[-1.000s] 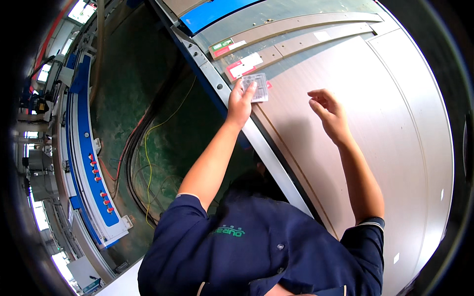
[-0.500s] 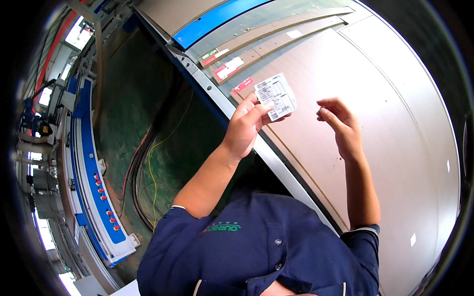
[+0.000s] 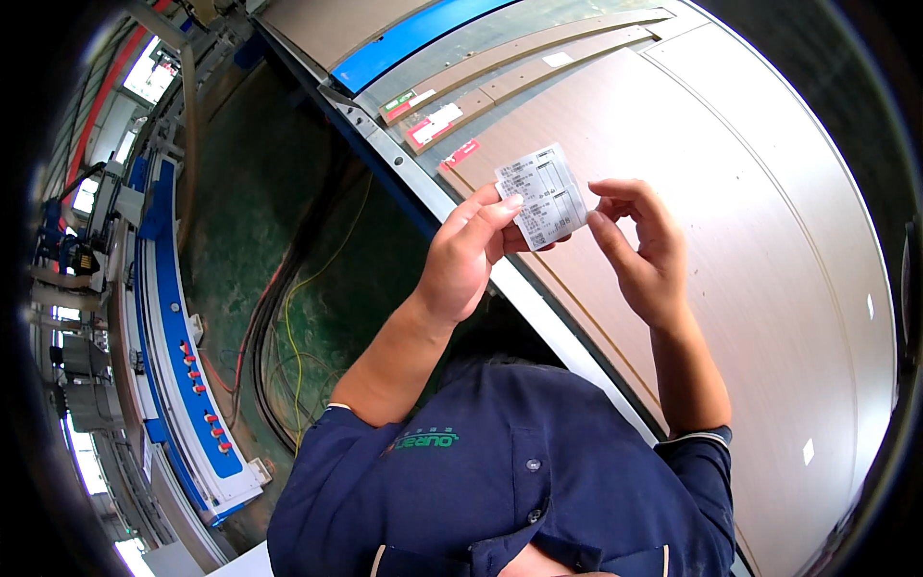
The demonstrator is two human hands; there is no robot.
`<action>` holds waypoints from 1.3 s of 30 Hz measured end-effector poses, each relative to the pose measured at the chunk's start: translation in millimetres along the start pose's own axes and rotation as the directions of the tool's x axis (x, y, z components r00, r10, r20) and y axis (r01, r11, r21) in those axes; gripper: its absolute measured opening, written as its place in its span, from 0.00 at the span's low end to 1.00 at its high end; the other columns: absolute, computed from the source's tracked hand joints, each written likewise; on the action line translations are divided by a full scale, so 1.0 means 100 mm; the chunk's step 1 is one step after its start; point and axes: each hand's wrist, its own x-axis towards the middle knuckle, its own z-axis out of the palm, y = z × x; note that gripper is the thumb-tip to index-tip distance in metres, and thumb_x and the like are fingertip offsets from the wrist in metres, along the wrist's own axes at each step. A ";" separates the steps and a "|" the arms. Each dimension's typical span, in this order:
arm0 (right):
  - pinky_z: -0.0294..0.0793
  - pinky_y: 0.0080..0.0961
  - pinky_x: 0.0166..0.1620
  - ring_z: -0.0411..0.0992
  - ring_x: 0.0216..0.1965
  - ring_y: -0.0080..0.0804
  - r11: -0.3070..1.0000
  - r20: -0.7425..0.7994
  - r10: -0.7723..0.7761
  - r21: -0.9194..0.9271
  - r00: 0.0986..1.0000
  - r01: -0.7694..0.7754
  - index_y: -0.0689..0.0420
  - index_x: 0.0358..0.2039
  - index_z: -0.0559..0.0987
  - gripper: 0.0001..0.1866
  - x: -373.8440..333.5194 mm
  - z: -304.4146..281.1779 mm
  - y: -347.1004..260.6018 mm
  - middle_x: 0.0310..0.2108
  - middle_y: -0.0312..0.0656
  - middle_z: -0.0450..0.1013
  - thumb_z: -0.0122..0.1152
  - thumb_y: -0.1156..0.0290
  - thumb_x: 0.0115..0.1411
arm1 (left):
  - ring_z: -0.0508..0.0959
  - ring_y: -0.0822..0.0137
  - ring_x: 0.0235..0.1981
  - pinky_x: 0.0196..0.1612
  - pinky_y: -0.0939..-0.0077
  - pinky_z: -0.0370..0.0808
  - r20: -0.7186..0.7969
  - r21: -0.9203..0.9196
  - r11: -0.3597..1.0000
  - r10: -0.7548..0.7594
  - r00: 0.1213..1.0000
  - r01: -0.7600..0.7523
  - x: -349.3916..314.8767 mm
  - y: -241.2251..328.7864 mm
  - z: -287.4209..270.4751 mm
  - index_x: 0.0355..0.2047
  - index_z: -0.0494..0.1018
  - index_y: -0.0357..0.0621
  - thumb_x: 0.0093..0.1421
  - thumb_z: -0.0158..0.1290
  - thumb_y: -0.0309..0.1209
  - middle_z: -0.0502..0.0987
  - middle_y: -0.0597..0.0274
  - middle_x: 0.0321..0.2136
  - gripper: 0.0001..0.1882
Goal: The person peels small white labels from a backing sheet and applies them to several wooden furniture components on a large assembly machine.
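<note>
My left hand (image 3: pixel 463 252) is closed on a small stack of white printed labels (image 3: pixel 546 198), thumb on top and fingers beneath. The labels are held up, tilted, above the edge of a large wood-tone panel (image 3: pixel 740 288). Close to the labels' right edge is my right hand (image 3: pixel 642 240), its thumb and forefinger apart and curved toward them. The thumb tip is at or just beside that edge; whether it touches cannot be made out.
Narrow wood-tone strips (image 3: pixel 538 56) with red, green and white labels lie beyond the panel. A metal rail (image 3: pixel 404 165) borders it on the left. Cables (image 3: pixel 261 332) run over the dark green floor, beside a blue and white machine beam (image 3: pixel 183 337) with red knobs.
My right hand has moved left to the labels, and its thumb and forefinger have spread apart. My left hand still holds the labels, now slightly lower.
</note>
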 end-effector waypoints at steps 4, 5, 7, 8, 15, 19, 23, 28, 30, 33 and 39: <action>0.72 0.24 0.36 0.69 0.30 0.28 0.984 0.000 -0.120 -0.136 0.993 0.119 0.61 0.44 0.78 0.18 0.01 0.04 -0.07 0.28 0.40 0.69 0.68 0.81 0.52 | 0.80 0.62 0.46 0.54 0.66 0.76 0.015 -0.017 1.000 0.007 1.000 -0.007 -0.04 0.00 0.03 0.56 0.66 0.33 0.69 0.41 0.34 0.78 0.52 0.46 0.21; 0.72 0.24 0.36 0.69 0.30 0.28 0.983 -0.002 -0.122 -0.138 0.992 0.121 0.61 0.44 0.78 0.18 0.00 0.05 -0.08 0.28 0.40 0.69 0.68 0.81 0.52 | 0.80 0.62 0.46 0.54 0.66 0.76 0.019 -0.017 1.000 0.008 1.000 -0.008 -0.04 -0.01 0.04 0.56 0.66 0.33 0.69 0.41 0.34 0.78 0.52 0.46 0.21; 0.72 0.24 0.36 0.69 0.31 0.28 0.972 0.002 -0.161 -0.174 0.987 0.159 0.60 0.45 0.78 0.20 -0.02 0.06 -0.11 0.30 0.40 0.69 0.70 0.79 0.51 | 0.79 0.65 0.46 0.53 0.68 0.76 0.026 -0.050 0.999 0.019 0.999 -0.018 -0.05 -0.03 0.07 0.57 0.67 0.34 0.69 0.41 0.34 0.78 0.55 0.46 0.21; 0.72 0.25 0.36 0.70 0.31 0.30 0.967 0.008 -0.174 -0.190 0.985 0.172 0.60 0.47 0.77 0.22 -0.03 0.06 -0.10 0.31 0.41 0.70 0.71 0.79 0.50 | 0.79 0.65 0.46 0.53 0.68 0.76 0.027 -0.050 0.999 0.022 0.999 -0.021 -0.06 -0.02 0.09 0.57 0.67 0.34 0.69 0.41 0.34 0.78 0.55 0.46 0.21; 0.74 0.26 0.38 0.71 0.33 0.32 0.958 0.034 -0.181 -0.220 0.983 0.184 0.60 0.47 0.77 0.22 -0.08 0.12 -0.09 0.33 0.42 0.72 0.71 0.79 0.50 | 0.79 0.66 0.47 0.53 0.69 0.75 0.014 -0.039 0.999 0.010 1.000 -0.009 -0.13 -0.06 0.05 0.57 0.66 0.35 0.68 0.42 0.33 0.77 0.56 0.47 0.20; 0.74 0.27 0.38 0.72 0.34 0.33 0.942 0.043 -0.211 -0.256 0.977 0.215 0.61 0.46 0.77 0.21 -0.14 0.14 -0.09 0.35 0.44 0.73 0.71 0.81 0.50 | 0.79 0.69 0.46 0.52 0.73 0.75 0.003 0.002 1.000 0.005 1.000 -0.005 -0.14 -0.08 0.05 0.57 0.67 0.35 0.68 0.44 0.34 0.78 0.57 0.47 0.21; 0.75 0.27 0.39 0.72 0.34 0.33 0.937 0.048 -0.190 -0.288 0.981 0.196 0.61 0.47 0.77 0.23 -0.15 0.14 -0.06 0.37 0.44 0.74 0.71 0.81 0.49 | 0.79 0.71 0.45 0.50 0.76 0.75 -0.015 0.040 0.999 0.003 1.000 -0.002 -0.15 -0.12 0.02 0.57 0.68 0.36 0.68 0.45 0.34 0.78 0.59 0.46 0.21; 0.75 0.27 0.38 0.73 0.33 0.33 0.942 0.047 -0.172 -0.283 0.984 0.178 0.60 0.49 0.76 0.26 -0.16 0.17 -0.02 0.38 0.44 0.74 0.73 0.80 0.47 | 0.75 0.74 0.48 0.55 0.76 0.69 -0.027 0.026 1.000 0.008 1.000 -0.008 -0.14 -0.16 -0.03 0.55 0.70 0.37 0.69 0.45 0.33 0.77 0.61 0.46 0.18; 0.76 0.28 0.37 0.73 0.32 0.34 0.944 0.029 -0.157 -0.290 0.987 0.158 0.59 0.47 0.77 0.25 -0.18 0.16 0.01 0.35 0.43 0.75 0.74 0.79 0.47 | 0.75 0.73 0.48 0.56 0.76 0.69 -0.022 0.018 1.000 0.005 1.000 -0.004 -0.12 -0.16 0.00 0.55 0.69 0.36 0.69 0.45 0.32 0.77 0.61 0.46 0.18; 0.75 0.27 0.36 0.72 0.30 0.32 0.935 0.042 -0.156 -0.317 0.987 0.161 0.59 0.46 0.77 0.23 -0.19 0.12 0.05 0.31 0.41 0.74 0.73 0.80 0.48 | 0.75 0.73 0.48 0.55 0.76 0.69 -0.010 0.053 0.999 0.012 1.000 -0.012 -0.11 -0.17 0.02 0.54 0.69 0.35 0.70 0.44 0.32 0.77 0.60 0.46 0.18; 0.74 0.26 0.34 0.71 0.29 0.30 0.953 -0.042 -0.120 -0.284 0.992 0.103 0.58 0.44 0.78 0.20 -0.19 0.15 0.04 0.29 0.41 0.73 0.72 0.81 0.49 | 0.75 0.75 0.47 0.55 0.77 0.70 0.005 0.149 0.985 0.090 0.996 -0.089 -0.05 -0.20 0.05 0.54 0.70 0.34 0.70 0.43 0.33 0.77 0.61 0.45 0.18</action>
